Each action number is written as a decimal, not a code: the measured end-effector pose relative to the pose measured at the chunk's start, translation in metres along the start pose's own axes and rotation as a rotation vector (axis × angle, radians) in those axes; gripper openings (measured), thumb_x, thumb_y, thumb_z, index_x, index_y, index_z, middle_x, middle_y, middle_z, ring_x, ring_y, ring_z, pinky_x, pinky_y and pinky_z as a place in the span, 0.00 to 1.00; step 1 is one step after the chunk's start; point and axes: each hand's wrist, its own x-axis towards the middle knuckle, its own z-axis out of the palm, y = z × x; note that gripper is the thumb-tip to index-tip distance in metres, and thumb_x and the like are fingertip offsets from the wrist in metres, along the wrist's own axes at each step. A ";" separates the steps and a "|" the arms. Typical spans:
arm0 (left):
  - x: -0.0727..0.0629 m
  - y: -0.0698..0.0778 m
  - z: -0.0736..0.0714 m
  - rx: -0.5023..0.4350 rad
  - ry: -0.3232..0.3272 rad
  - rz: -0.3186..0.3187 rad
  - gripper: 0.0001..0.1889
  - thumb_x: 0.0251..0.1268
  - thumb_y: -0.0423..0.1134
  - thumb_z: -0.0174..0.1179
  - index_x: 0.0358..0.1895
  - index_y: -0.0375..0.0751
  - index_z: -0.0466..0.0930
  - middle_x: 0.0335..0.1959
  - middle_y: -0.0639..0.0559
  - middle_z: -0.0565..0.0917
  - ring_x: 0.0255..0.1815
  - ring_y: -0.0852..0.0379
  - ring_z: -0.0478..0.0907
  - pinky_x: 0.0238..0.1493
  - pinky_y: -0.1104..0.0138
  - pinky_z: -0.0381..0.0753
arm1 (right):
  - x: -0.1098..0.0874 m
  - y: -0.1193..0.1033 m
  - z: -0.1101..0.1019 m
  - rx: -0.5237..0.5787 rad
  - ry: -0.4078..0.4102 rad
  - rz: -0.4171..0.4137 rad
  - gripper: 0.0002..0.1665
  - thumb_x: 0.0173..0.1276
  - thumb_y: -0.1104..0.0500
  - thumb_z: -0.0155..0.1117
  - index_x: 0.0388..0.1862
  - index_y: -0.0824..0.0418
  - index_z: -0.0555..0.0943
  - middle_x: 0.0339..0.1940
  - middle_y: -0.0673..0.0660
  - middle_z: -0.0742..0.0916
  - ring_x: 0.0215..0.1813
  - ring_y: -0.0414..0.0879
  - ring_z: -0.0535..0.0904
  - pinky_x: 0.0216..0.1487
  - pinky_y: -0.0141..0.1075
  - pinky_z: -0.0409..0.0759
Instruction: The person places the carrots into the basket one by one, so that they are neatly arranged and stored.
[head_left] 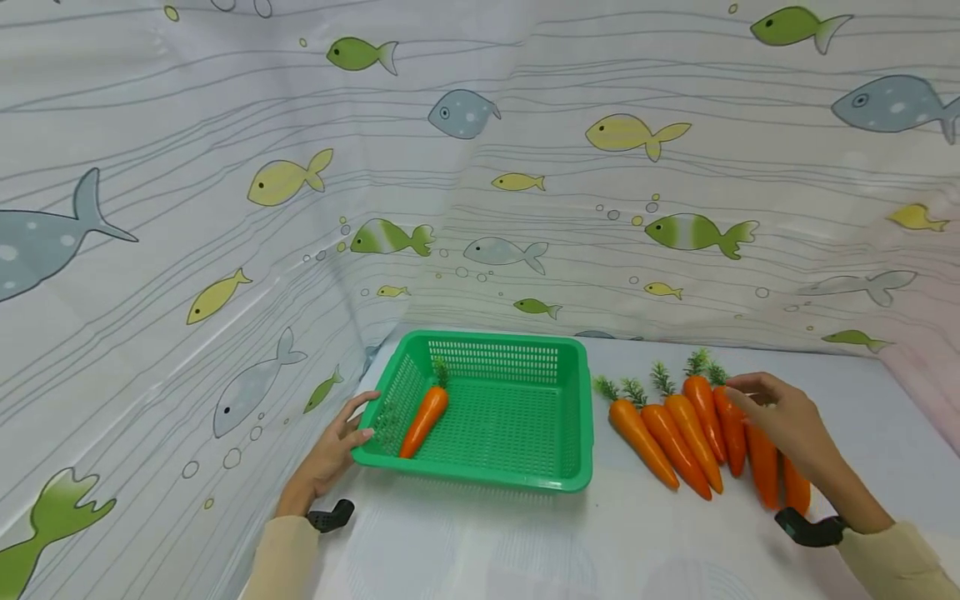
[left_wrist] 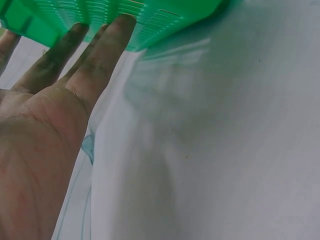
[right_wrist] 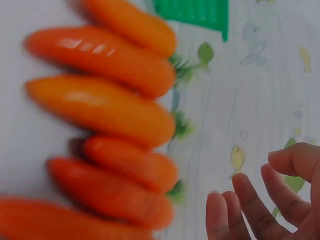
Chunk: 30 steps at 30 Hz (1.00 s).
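Head view: a person's left hand (head_left: pixel 333 450) touches the left side of a green basket (head_left: pixel 480 478), its fingers fairly straight. 1 carrot (head_left: pixel 425 421) lies inside, near the left wall. To the basket's right, 7 loose carrots (head_left: pixel 677 450) show in a row, leafy tops (head_left: pixel 662 379) pointing away from the person. The right hand (head_left: pixel 783 417) is over the row's right end, its fingers loosely bent. The carrots lie close together and look slick, so a careless grasp could roll a neighbour aside. The pale worktop (head_left: pixel 525 542) meets a white wall covering (head_left: pixel 570 50) printed with green, yellow and blue fish.

Left wrist view: the fingers are spread, tips against the basket's slotted outer wall; a shadow falls on the worktop. Pushing too hard there could skid or tip the basket.

Right wrist view: the fingers are apart and hold nothing; 6 carrots show, somewhat blurred. Pinching only a leafy top would probably let the heavier body swing or drop.
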 end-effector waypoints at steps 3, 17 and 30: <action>0.000 0.001 0.000 0.006 0.010 -0.008 0.35 0.79 0.31 0.52 0.83 0.52 0.50 0.75 0.38 0.61 0.61 0.52 0.77 0.54 0.57 0.82 | -0.008 0.020 -0.005 -0.034 0.040 0.030 0.34 0.79 0.40 0.56 0.66 0.67 0.75 0.59 0.73 0.80 0.55 0.68 0.76 0.45 0.62 0.78; -0.001 0.001 0.002 0.018 0.020 -0.015 0.35 0.79 0.32 0.52 0.83 0.52 0.49 0.75 0.38 0.60 0.62 0.52 0.76 0.55 0.57 0.82 | -0.023 0.075 -0.023 -0.121 0.119 0.107 0.35 0.77 0.42 0.62 0.64 0.71 0.75 0.60 0.76 0.79 0.54 0.70 0.75 0.31 0.31 0.74; -0.003 0.003 0.001 0.008 0.016 -0.018 0.36 0.80 0.31 0.52 0.83 0.51 0.48 0.73 0.42 0.64 0.60 0.53 0.78 0.53 0.58 0.83 | -0.018 0.100 -0.028 -0.118 0.035 0.235 0.48 0.74 0.34 0.60 0.67 0.76 0.68 0.63 0.82 0.71 0.56 0.77 0.72 0.36 0.48 0.83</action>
